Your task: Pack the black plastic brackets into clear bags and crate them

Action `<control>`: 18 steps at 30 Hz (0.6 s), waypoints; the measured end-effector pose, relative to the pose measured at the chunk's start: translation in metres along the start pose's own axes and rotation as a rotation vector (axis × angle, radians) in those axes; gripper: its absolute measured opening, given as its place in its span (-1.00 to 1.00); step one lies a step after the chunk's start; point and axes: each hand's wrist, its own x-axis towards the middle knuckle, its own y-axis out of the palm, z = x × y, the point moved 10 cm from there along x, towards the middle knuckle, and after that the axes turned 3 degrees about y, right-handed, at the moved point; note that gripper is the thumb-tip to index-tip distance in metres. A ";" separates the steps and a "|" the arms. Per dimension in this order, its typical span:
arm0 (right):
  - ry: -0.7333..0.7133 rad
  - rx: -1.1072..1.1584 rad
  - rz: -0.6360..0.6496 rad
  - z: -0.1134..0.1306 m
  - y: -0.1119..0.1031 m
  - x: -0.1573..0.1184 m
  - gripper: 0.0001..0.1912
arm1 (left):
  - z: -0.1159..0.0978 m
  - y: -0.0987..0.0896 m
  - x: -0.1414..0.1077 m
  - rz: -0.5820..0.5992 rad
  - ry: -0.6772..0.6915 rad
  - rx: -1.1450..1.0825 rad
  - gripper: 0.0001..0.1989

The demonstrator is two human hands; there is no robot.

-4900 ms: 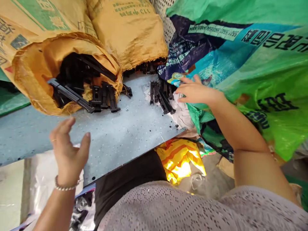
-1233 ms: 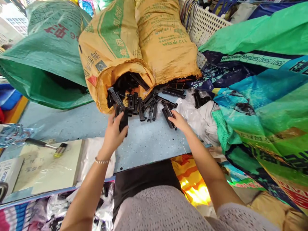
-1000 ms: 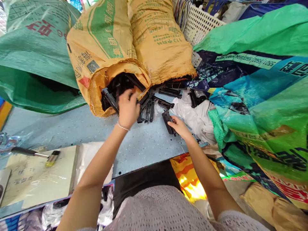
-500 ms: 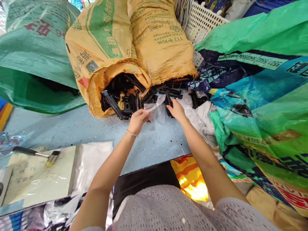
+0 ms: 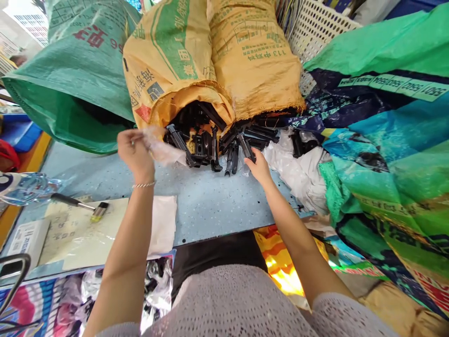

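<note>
Raised at the mouth of the green sack, my left hand (image 5: 135, 152) pinches a clear plastic bag (image 5: 163, 149), which trails off to the right, blurred by motion. My right hand (image 5: 258, 166) is closed around a black plastic part (image 5: 246, 147) at the table's middle. Several like black parts (image 5: 201, 147) spill from the open yellow sack (image 5: 154, 114), and more lie loose by the second yellow sack (image 5: 257, 61). White and clear plastic bags (image 5: 296, 171) lie just right of my right hand.
A green sack (image 5: 84, 70) gapes open at left. A black-handled brush (image 5: 82, 203) rests on a plastic-covered board (image 5: 80, 234), near a water bottle (image 5: 28, 188). Large green and blue printed sacks (image 5: 393, 154) crowd the right. A white perforated basket (image 5: 317, 28) stands behind.
My left hand has swung left and up with the clear bag, away from my right hand. My right hand stays near its place, still gripping the black part. The view has shifted left.
</note>
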 end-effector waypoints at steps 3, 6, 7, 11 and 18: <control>0.005 0.129 -0.017 0.000 0.009 -0.005 -0.42 | -0.053 0.097 0.016 0.409 0.308 0.363 -0.61; 0.051 0.213 -0.030 -0.008 0.008 -0.015 -0.39 | -0.069 0.181 0.013 0.716 0.354 0.450 -0.70; 0.081 0.264 -0.033 -0.012 0.004 -0.020 -0.39 | -0.068 0.199 0.014 0.783 0.338 0.485 -0.71; 0.271 0.659 0.124 -0.020 0.000 -0.048 -0.51 | -0.054 0.223 0.025 1.014 0.377 0.688 -0.60; 0.285 0.817 0.272 0.028 0.015 -0.089 -0.51 | -0.087 0.132 -0.020 0.662 0.531 0.128 -0.59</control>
